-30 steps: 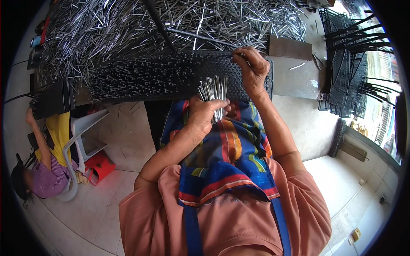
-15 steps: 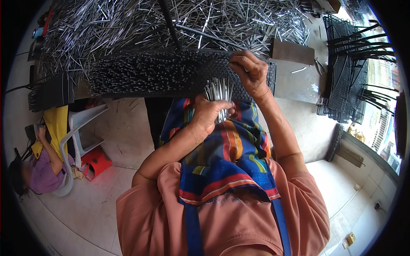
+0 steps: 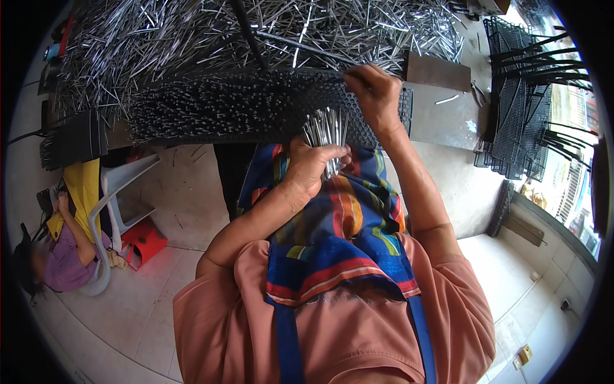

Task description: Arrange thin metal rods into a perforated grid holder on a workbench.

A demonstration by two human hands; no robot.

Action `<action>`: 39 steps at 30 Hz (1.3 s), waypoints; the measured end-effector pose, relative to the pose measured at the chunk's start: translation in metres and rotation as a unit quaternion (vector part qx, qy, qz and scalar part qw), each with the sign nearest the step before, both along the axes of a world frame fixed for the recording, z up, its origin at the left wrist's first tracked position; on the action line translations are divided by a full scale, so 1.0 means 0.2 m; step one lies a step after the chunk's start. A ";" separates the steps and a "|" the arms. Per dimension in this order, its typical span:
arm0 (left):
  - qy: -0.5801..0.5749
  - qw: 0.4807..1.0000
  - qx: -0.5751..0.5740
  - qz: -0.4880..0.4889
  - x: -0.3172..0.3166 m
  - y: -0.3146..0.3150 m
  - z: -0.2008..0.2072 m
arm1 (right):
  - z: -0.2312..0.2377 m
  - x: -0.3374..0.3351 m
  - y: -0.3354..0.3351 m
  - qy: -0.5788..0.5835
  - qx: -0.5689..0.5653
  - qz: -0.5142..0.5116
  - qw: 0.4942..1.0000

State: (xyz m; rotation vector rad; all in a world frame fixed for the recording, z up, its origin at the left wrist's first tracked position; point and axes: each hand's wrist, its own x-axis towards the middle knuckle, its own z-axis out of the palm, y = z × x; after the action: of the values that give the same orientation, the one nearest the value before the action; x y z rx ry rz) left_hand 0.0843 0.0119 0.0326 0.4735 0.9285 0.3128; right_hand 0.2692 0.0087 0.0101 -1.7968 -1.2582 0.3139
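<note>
"Looking at which step here?"

"Setting metal strips (image 3: 326, 130) one by one into a dark mat (image 3: 361, 132), by all appearances: crowded with standing pins (image 3: 204, 109) toward the left, barer and knobbly toward the right. Probably partway through."

"Holding what, and with which hand?"

"Clutching a bundle of those strips in the left hand (image 3: 308, 165), snug under the thumb, between the apron (image 3: 348, 211) and the mat's near edge. Reaching with the right hand (image 3: 378, 89) to the mat's far edge, fingers curled (too blurred to make out any gap, or any strip, between the tips)."

"Pointing which way?"

"Pointing away from the body, upper ends fanned a little in front of the mat, lower ends toward the apron. Running crosswise to the mat's long side, not along it. Hard to judge the exact tilt from overhead."

"Calling for what next?"

"Likely calling for a steady left fist, then for drawing out a single strip with the right fingers and lining it up over one bare spot. Best done without brushing the loose heap (image 3: 358, 38) beyond the mat."
</note>
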 end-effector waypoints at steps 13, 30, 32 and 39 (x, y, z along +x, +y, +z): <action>0.000 1.000 -0.016 0.025 0.00 0.01 -0.01 | 0.01 -0.03 0.05 -0.008 0.038 -0.043 0.998; -0.011 0.999 -0.031 0.027 0.02 0.02 -0.04 | 0.01 -0.01 -0.04 -0.099 -0.068 -0.017 0.993; -0.002 0.998 -0.037 0.042 0.02 0.02 -0.04 | 0.02 -0.02 -0.08 -0.039 -0.036 -0.060 0.997; -0.022 0.999 0.005 0.043 0.07 -0.01 -0.04 | 0.10 -0.05 -0.23 0.461 -0.203 0.005 0.864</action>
State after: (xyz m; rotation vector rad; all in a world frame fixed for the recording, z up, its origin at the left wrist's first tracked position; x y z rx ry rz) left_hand 0.0979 0.0104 0.0256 0.4360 0.9052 0.4046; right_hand 0.2599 -0.0366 0.0311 -1.6074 -0.5155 1.3460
